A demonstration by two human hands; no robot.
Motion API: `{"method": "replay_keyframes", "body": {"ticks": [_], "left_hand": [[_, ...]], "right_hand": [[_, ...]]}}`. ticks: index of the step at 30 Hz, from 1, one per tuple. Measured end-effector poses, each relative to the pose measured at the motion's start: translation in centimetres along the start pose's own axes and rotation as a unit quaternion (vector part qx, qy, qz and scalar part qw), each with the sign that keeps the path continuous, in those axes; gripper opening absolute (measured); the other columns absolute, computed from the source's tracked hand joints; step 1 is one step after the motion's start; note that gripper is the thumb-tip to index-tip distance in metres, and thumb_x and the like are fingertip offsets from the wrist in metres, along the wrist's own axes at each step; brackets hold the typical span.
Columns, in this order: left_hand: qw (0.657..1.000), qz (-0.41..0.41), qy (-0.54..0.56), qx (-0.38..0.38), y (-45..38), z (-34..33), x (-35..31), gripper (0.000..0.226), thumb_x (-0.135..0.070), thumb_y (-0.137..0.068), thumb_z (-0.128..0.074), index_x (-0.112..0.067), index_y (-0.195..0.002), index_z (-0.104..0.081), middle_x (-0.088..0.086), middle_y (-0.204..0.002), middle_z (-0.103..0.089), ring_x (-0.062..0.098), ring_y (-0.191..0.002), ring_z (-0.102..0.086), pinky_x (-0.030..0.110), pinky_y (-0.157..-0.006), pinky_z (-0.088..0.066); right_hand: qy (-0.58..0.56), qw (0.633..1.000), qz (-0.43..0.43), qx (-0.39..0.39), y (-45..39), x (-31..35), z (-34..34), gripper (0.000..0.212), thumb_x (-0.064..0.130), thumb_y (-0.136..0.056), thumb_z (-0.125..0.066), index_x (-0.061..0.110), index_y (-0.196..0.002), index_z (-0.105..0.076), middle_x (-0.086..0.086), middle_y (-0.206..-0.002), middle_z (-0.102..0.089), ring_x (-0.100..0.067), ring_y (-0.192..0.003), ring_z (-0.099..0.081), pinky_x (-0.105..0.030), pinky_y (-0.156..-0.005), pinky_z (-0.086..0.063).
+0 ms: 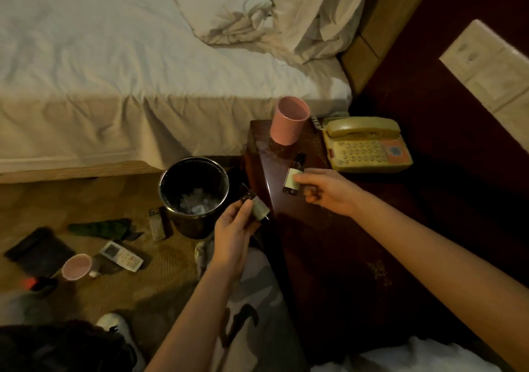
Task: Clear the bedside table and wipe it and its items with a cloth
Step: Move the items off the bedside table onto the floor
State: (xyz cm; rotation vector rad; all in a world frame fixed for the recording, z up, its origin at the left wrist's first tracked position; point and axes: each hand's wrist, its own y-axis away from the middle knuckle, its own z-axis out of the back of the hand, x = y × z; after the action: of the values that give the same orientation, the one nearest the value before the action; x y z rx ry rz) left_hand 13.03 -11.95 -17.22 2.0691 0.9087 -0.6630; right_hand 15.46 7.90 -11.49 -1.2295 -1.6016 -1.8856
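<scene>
- Bedside table (pixel 315 228), dark wood, runs from the frame's centre toward the lower right, just beside the bed (pixel 114 57) that fills the upper left
- On the table's far end stand a pink cup (pixel 289 125) and, to its right, a cream telephone (pixel 366 144) with its handset on the cradle
- A small dark bottle (pixel 292 174) with a pale label lies near the table's left edge, just below the pink cup
- The right hand (pixel 326 191) reaches in from the lower right; its grip is part closed, thumb tip touching the bottle's label, the other fingers curled beside it; whether it has the bottle pinched I cannot tell
- The left hand (pixel 233 237), at the frame's centre beside the table's left edge, has its grip closed round a second small bottle (pixel 254 204) with a pale label, held tilted
- A dark metal bin (pixel 194 194) with crumpled white paper inside stands on the floor between bed and table
- On the floor in the lower left lie a second pink cup (pixel 76 267), a remote control (pixel 121 255), a green cloth (pixel 100 227) and a flat black case (pixel 40 250)
</scene>
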Motion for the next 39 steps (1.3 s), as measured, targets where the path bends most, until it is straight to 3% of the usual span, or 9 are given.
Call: {"method": "replay_keyframes", "body": {"ticks": [3, 7, 11, 17, 21, 24, 30, 34, 39], "left_hand": [[0.998, -0.040, 0.019, -0.040, 0.8, 2.4, -3.8, 0.017, -0.016, -0.089, -0.057, -0.008, -0.103, -0.063, 0.007, -0.094, -0.071, 0.017, -0.088, -0.070, 0.028, -0.076, -0.055], [0.989, -0.103, 0.032, -0.096, 2.2, 6.6, -9.6, 0.011, -0.013, -0.091, -0.056, -0.009, -0.099, -0.063, 0.000, -0.080, -0.070, 0.010, -0.072, -0.069, 0.021, -0.062, -0.055], [0.971, -0.177, -0.021, -0.159, 4.5, 12.3, -13.7, 0.010, -0.012, -0.087, -0.061, -0.012, -0.096, -0.063, 0.002, -0.086, -0.067, 0.012, -0.077, -0.065, 0.024, -0.066, -0.054], [0.925, -0.243, -0.060, -0.287, 7.8, 22.1, -18.0, 0.006, -0.012, -0.086, -0.065, -0.016, -0.089, -0.063, 0.005, -0.088, -0.064, 0.019, -0.082, -0.062, 0.032, -0.076, -0.051], [0.904, -0.230, -0.067, -0.355, 9.3, 27.6, -19.3, 0.010, -0.012, -0.086, -0.066, -0.017, -0.093, -0.062, 0.006, -0.095, -0.066, 0.020, -0.087, -0.065, 0.034, -0.079, -0.053], [0.880, -0.216, -0.062, -0.418, 9.7, 32.3, -19.3, 0.014, -0.013, -0.084, -0.068, -0.020, -0.094, -0.061, 0.002, -0.096, -0.066, 0.022, -0.096, -0.065, 0.038, -0.085, -0.054], [0.865, -0.143, -0.055, -0.477, 7.9, 40.3, -16.5, 0.021, -0.013, -0.082, -0.070, -0.025, -0.095, -0.057, 0.001, -0.105, -0.064, 0.019, -0.102, -0.062, 0.043, -0.095, -0.050], [0.863, -0.096, -0.096, -0.487, 4.7, 44.4, -13.8, 0.025, -0.012, -0.081, -0.072, -0.026, -0.093, -0.055, -0.005, -0.101, -0.062, 0.014, -0.099, -0.061, 0.037, -0.091, -0.051], [0.861, -0.031, -0.179, -0.475, -1.4, 49.2, -12.4, 0.030, -0.017, -0.076, -0.077, -0.025, -0.095, -0.056, 0.000, -0.103, -0.064, 0.018, -0.100, -0.062, 0.037, -0.086, -0.052]], "right_hand": [[0.002, 0.998, 0.012, 0.055, 0.6, 1.2, -4.7, 0.009, 0.004, -0.088, -0.059, 0.007, -0.096, -0.062, 0.006, -0.058, -0.059, -0.005, -0.053, -0.041, -0.021, -0.053, -0.029], [0.018, 0.994, 0.015, 0.107, 0.4, 2.5, -11.5, 0.017, 0.003, -0.086, -0.061, 0.007, -0.102, -0.060, 0.000, -0.072, -0.057, -0.004, -0.053, -0.044, -0.019, -0.051, -0.033], [0.084, 0.986, 0.023, 0.145, -0.7, 3.1, -18.4, 0.011, 0.005, -0.082, -0.066, 0.011, -0.091, -0.064, 0.003, -0.066, -0.063, -0.003, -0.049, -0.045, -0.016, -0.050, -0.040], [0.203, 0.966, 0.041, 0.152, -2.7, 1.6, -28.7, 0.032, 0.010, -0.078, -0.074, 0.007, -0.107, -0.060, -0.007, -0.086, -0.063, -0.006, -0.052, -0.055, -0.021, -0.052, -0.046], [0.245, 0.949, 0.063, 0.190, -3.7, -0.3, -34.4, 0.026, 0.005, -0.078, -0.073, 0.016, -0.095, -0.056, -0.007, -0.092, -0.064, -0.013, -0.065, -0.061, -0.024, -0.056, -0.049], [0.309, 0.931, 0.070, 0.181, -5.6, -2.7, -38.6, 0.031, 0.004, -0.077, -0.075, 0.010, -0.101, -0.057, -0.012, -0.095, -0.065, -0.016, -0.066, -0.066, -0.025, -0.054, -0.051], [0.430, 0.888, 0.073, 0.146, -11.4, -8.1, -44.3, 0.033, 0.014, -0.079, -0.075, 0.010, -0.107, -0.058, -0.006, -0.101, -0.065, -0.010, -0.071, -0.063, -0.011, -0.041, -0.039], [0.433, 0.895, 0.043, 0.102, -16.7, -12.2, -46.9, 0.042, 0.013, -0.078, -0.075, 0.010, -0.115, -0.057, -0.005, -0.111, -0.062, -0.022, -0.097, -0.064, -0.028, -0.066, -0.057], [0.459, 0.882, 0.044, 0.095, -23.4, -16.2, -49.7, 0.029, 0.011, -0.080, -0.073, 0.017, -0.102, -0.056, -0.005, -0.111, -0.063, -0.021, -0.098, -0.064, -0.040, -0.082, -0.057]]}}
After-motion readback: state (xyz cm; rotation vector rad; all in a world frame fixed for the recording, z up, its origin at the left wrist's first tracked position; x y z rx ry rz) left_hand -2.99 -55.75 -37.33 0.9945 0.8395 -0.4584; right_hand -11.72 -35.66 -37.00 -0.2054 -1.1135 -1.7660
